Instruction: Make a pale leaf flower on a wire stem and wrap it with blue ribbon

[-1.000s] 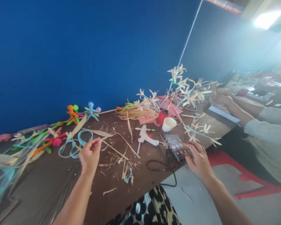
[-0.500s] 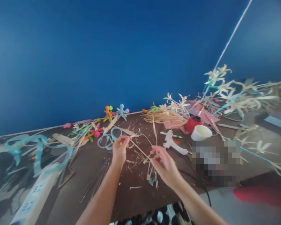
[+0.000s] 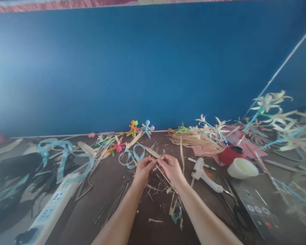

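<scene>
My left hand [image 3: 143, 171] and my right hand [image 3: 171, 170] meet over the middle of the dark table, fingertips pinched close together. Between them is a thin straw-coloured strip [image 3: 165, 177], which slants down toward my right wrist. Its top end is hidden by my fingers. Dry cut scraps [image 3: 155, 220] lie scattered beneath and in front of my hands. Just beyond my left hand is a loop of light blue ribbon [image 3: 139, 154]. To the right of my right hand rests a white glue gun [image 3: 206, 177].
Right of the glue gun stand a white cup [image 3: 242, 169] and a red container [image 3: 231, 154], with a phone [image 3: 258, 209] nearer. Pale straw flowers [image 3: 266, 102] rise at the right. A power strip [image 3: 53, 207] lies left. Small pipe-cleaner figures [image 3: 133, 128] stand by the blue wall [image 3: 142, 68].
My hands have come together; before, they were apart with the strip stretched between them. My right hand moved up to my left fingertips. The view has shifted, so the table sits more level.
</scene>
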Tool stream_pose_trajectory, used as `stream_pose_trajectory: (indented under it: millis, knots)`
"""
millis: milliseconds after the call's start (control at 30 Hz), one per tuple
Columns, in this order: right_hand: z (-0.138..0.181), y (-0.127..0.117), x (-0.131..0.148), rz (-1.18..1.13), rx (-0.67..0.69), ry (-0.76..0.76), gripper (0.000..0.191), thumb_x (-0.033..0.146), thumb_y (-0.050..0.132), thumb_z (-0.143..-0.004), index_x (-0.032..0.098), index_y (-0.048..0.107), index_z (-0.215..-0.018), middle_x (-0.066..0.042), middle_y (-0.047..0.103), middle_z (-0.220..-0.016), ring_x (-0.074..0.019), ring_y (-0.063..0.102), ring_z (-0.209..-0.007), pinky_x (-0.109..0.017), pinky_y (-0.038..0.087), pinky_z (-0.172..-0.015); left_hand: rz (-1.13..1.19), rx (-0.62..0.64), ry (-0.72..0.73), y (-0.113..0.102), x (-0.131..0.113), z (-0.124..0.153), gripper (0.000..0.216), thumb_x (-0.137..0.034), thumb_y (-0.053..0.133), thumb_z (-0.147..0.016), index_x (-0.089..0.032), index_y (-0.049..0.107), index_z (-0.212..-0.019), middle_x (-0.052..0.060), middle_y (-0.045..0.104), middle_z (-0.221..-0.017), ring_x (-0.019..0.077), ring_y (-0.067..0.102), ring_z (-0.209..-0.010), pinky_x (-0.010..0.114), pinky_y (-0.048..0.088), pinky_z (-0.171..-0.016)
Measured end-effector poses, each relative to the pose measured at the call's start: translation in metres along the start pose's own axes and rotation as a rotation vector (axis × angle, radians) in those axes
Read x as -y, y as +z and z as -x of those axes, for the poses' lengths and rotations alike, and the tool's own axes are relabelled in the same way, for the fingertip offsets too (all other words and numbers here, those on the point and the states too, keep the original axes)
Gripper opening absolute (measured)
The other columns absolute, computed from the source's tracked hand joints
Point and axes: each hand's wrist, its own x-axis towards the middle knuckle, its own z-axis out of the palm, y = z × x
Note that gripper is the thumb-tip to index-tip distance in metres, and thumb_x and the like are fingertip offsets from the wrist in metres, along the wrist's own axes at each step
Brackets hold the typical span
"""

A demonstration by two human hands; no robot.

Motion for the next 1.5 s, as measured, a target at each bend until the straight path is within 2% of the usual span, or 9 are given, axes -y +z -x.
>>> stream_pose_trajectory:
  millis: [133,200,300,433,667,800,1033,1300,1500]
  knots:
    - [0.001,-0.018,0.010,-0.099,0.071,0.120,0.025,0.039,0.058,-0.070,0.015,0.055,-0.064,0.006,0.046,-0.047,-0.0049,0.034,-0.033,-0.019,0.025,-0.034,0.120,0.096,-0.108,-0.001,-0.007,0.001,0.017,-0.028,0.068,-0.065,-0.014,0.059,-0.066,-0.002,0.054,-0.057,0.0049,0.040,-0.045,0.019,0.027,-0.044]
    - [0.003,-0.032,0.016,-0.033,0.027,0.081,0.026,0.042,0.054,-0.074,0.016,0.058,-0.073,0.005,0.048,-0.051,-0.0055,0.036,-0.035,-0.020,0.027,-0.036,0.223,0.044,-0.080,-0.004,-0.010,-0.001,0.017,-0.028,0.068,-0.065,-0.014,0.058,-0.064,-0.001,0.056,-0.059,0.0044,0.040,-0.044,0.018,0.029,-0.043]
    - [0.011,-0.048,0.021,0.412,-0.042,-0.057,0.022,0.039,0.053,-0.077,0.018,0.060,-0.076,0.002,0.056,-0.059,-0.0096,0.048,-0.045,-0.022,0.034,-0.045,0.347,-0.113,-0.009,-0.011,-0.014,-0.006,0.015,-0.026,0.069,-0.064,-0.016,0.059,-0.066,-0.001,0.056,-0.063,0.0054,0.045,-0.051,0.017,0.033,-0.045]
    - [0.021,-0.043,0.007,1.162,0.054,-0.054,0.011,0.027,0.055,-0.075,0.020,0.063,-0.073,-0.004,0.065,-0.069,-0.0184,0.060,-0.066,-0.027,0.039,-0.061,0.397,-0.193,0.015,-0.014,-0.012,-0.010,0.016,-0.026,0.070,-0.062,-0.016,0.060,-0.068,-0.002,0.054,-0.063,0.0053,0.044,-0.053,0.015,0.032,-0.043]
    - [0.015,-0.019,-0.010,1.504,0.152,-0.060,0.012,0.022,0.050,-0.076,0.016,0.060,-0.076,-0.012,0.066,-0.075,-0.0241,0.062,-0.068,-0.031,0.039,-0.059,0.385,-0.170,-0.010,-0.009,-0.003,-0.007,0.018,-0.027,0.070,-0.064,-0.012,0.065,-0.073,0.000,0.056,-0.064,0.0038,0.043,-0.050,0.015,0.030,-0.041]
    - [0.007,-0.029,0.005,1.354,0.047,-0.100,0.010,0.022,0.048,-0.077,0.019,0.056,-0.072,-0.007,0.064,-0.066,-0.0220,0.060,-0.062,-0.029,0.038,-0.057,0.385,-0.174,-0.047,-0.008,-0.001,-0.004,0.018,-0.028,0.070,-0.064,-0.014,0.064,-0.073,0.000,0.057,-0.065,0.0041,0.046,-0.051,0.015,0.030,-0.041]
    - [0.007,-0.018,-0.003,0.575,0.085,-0.151,0.022,0.037,0.038,-0.087,0.021,0.048,-0.076,0.004,0.049,-0.056,-0.0112,0.044,-0.044,-0.023,0.035,-0.047,0.273,-0.090,-0.149,0.000,0.004,0.000,0.020,-0.030,0.072,-0.061,-0.014,0.064,-0.070,0.000,0.060,-0.062,0.0036,0.043,-0.044,0.016,0.028,-0.039]
    - [0.011,-0.017,-0.002,0.491,0.038,-0.224,0.025,0.041,0.047,-0.082,0.018,0.056,-0.075,-0.001,0.059,-0.068,-0.0150,0.054,-0.063,-0.025,0.042,-0.061,0.088,-0.016,-0.095,0.009,0.003,0.005,0.021,-0.032,0.072,-0.060,-0.014,0.062,-0.063,-0.003,0.053,-0.051,0.0034,0.034,-0.038,0.017,0.022,-0.037]
    - [0.010,-0.025,-0.014,0.289,-0.003,-0.025,0.033,0.043,0.058,-0.075,0.018,0.046,-0.056,0.007,0.043,-0.043,-0.0064,0.034,-0.039,-0.019,0.026,-0.039,-0.017,0.052,-0.031,0.009,-0.002,0.009,0.017,-0.029,0.071,-0.062,-0.015,0.061,-0.060,-0.003,0.053,-0.053,0.0055,0.038,-0.043,0.017,0.025,-0.040]
